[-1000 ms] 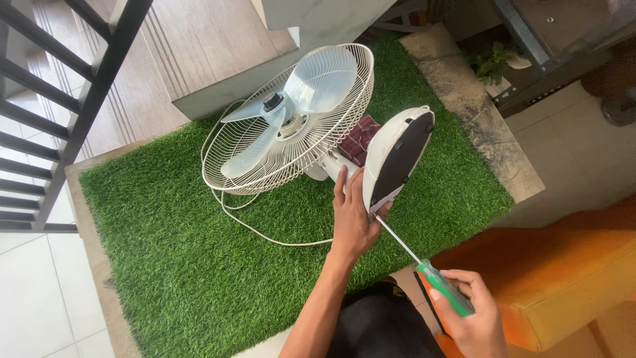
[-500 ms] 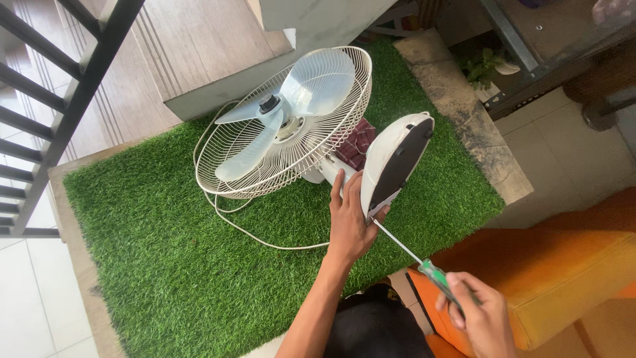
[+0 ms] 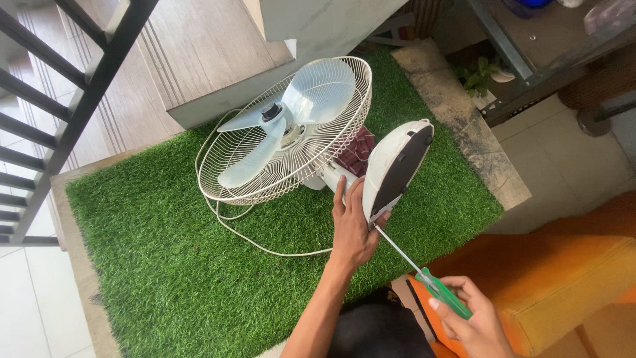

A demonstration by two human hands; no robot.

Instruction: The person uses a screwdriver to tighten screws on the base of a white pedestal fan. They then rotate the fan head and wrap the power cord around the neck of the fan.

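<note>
1. The white electric fan with a round wire cage and pale translucent blades [image 3: 285, 132] lies tipped over on the green artificial-grass mat [image 3: 165, 265], same spot as half a second ago; it only sits a little lower in the view as the head camera shifts.
2. The fan's white oval base with a dark underside [image 3: 396, 169] stands on edge, facing the person, just right of the cage.
3. Left hand [image 3: 352, 225] stays flat against the near edge of the base, fingers straight and together, thumb under the lower rim; a steadying press, not a closed grasp.
4. Right hand [image 3: 470, 318] is wrapped tight around the green translucent handle of the long-shafted screwdriver [image 3: 424, 275]; versus the earlier frame the hand sits slightly lower and nearer the bottom edge.
5. The screwdriver's metal tip still meets the lower end of the base, beside the left thumb.
6. The white power cord [image 3: 265, 244] loops over the grass near the cage, unchanged.
7. An orange cushioned seat [image 3: 563, 278] is at lower right.
</note>
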